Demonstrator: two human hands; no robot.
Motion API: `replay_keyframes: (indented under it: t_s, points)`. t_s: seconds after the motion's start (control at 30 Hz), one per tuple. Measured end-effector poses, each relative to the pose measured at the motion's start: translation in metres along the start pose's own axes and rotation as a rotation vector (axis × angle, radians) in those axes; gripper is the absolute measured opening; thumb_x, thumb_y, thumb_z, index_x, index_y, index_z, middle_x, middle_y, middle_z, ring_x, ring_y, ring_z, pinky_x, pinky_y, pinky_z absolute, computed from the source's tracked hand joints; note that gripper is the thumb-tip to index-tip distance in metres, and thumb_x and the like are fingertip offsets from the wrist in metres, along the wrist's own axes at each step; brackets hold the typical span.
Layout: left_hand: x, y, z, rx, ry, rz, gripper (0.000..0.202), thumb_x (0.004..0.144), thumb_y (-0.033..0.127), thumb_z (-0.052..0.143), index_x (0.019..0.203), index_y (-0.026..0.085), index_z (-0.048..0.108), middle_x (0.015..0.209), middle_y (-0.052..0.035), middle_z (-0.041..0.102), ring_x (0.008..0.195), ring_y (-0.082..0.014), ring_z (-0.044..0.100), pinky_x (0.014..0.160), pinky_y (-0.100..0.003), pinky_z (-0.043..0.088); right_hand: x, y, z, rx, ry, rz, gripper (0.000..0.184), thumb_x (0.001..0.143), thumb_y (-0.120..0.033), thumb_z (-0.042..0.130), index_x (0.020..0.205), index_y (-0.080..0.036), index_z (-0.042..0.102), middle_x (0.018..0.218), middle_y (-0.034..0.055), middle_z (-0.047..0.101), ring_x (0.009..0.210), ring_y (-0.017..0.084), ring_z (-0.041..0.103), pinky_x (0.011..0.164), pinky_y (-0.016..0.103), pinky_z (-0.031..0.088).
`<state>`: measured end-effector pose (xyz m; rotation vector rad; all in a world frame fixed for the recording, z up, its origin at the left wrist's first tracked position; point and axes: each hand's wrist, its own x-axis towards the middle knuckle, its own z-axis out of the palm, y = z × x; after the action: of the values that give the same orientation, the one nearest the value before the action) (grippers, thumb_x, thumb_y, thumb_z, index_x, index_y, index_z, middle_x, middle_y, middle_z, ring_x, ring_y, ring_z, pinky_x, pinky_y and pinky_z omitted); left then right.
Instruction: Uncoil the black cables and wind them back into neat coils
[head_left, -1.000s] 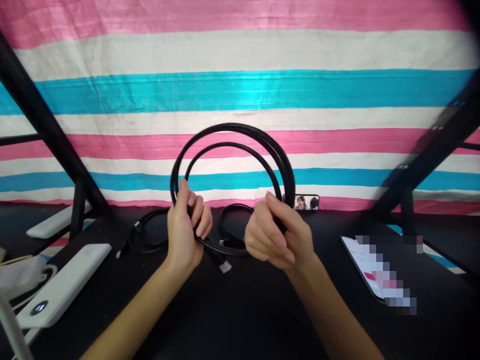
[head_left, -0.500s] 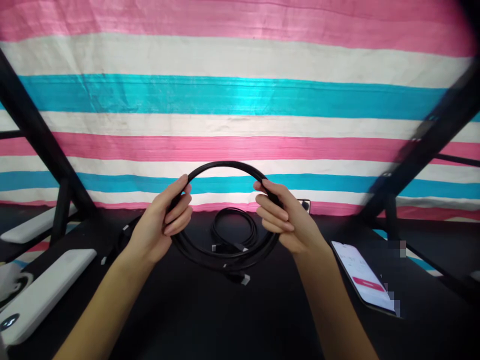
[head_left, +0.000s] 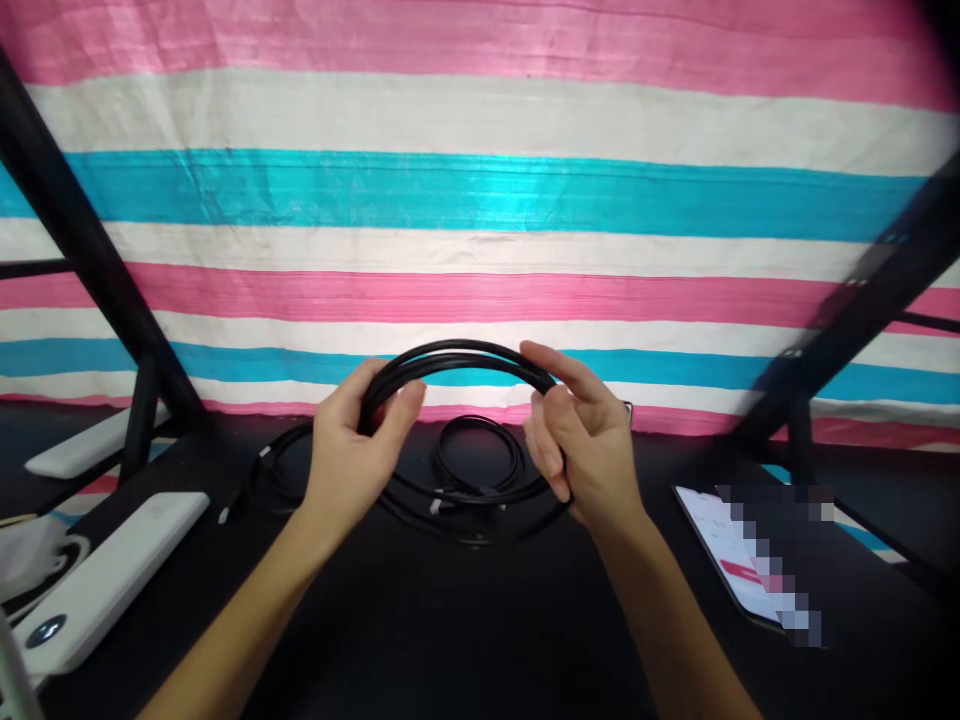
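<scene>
A coiled black cable is held up in a ring between my two hands, its strands spread a little apart at the top. My left hand is closed round the left side of the coil, thumb lifted along the inside. On the right side, my right hand grips the strands, with its index finger extended over the top. Behind the ring, a second coiled black cable lies on the black table. Another black cable coil rests left of my left hand, partly hidden by it.
A long white device with a dark oval lies at the left, near a white charger and cord. Another white device sits farther back. A lit phone lies at the right. Black frame bars slope on both sides before a striped sheet.
My hands have shifted their grip on the coil, and its top strands have separated. My left thumb has come inside the ring. The connector hanging below the coil is no longer seen there.
</scene>
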<state>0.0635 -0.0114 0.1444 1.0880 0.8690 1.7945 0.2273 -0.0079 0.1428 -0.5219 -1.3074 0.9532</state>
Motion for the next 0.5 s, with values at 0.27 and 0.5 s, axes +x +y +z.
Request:
replay_keyframes:
  t_s: [0.27, 0.5]
  points:
    - [0.002, -0.008, -0.009, 0.201, -0.134, 0.230, 0.034, 0.065, 0.010, 0.070, 0.098, 0.022, 0.070, 0.052, 0.0046, 0.053, 0.043, -0.0091, 0.042, 0.043, -0.019, 0.034, 0.000, 0.002, -0.005, -0.304, 0.057, -0.252, 0.018, 0.089, -0.029, 0.059, 0.102, -0.027, 0.071, 0.044, -0.0048, 0.049, 0.030, 0.008, 0.035, 0.029, 0.017, 0.027]
    - [-0.002, -0.005, -0.006, 0.153, -0.112, 0.116, 0.019, 0.065, 0.009, 0.070, 0.081, 0.018, 0.072, 0.047, 0.0032, 0.053, 0.048, -0.0104, 0.049, 0.045, -0.018, 0.035, 0.000, 0.003, -0.004, -0.269, 0.039, -0.231, 0.014, 0.087, -0.032, 0.063, 0.093, -0.024, 0.073, 0.037, -0.0063, 0.041, 0.029, 0.007, 0.032, 0.029, 0.017, 0.027]
